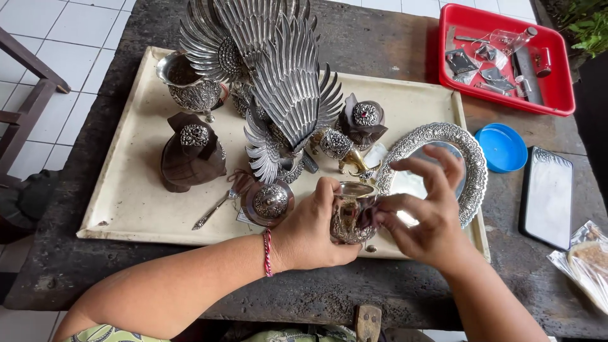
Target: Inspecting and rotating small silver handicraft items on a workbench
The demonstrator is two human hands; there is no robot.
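Note:
My left hand (315, 233) wraps around a small engraved silver cup (352, 213), held just above the front edge of a cream tray (133, 196). Against the cup's right side my right hand (429, 212) presses a dark cloth with thumb and fingers. Behind the cup lie an ornate round silver plate (472, 164) and a small golden elephant figure (347, 154). A round silver-lidded box (270, 202) sits just left of my left hand.
The tray also carries silver winged birds (278, 76), a silver goblet (189, 85), two dark wooden figures (190, 155) and a small spoon (215, 210). A red tray of tools (557, 88), a blue lid (501, 147), a phone (547, 196) and a plastic bag (589, 263) lie at the right.

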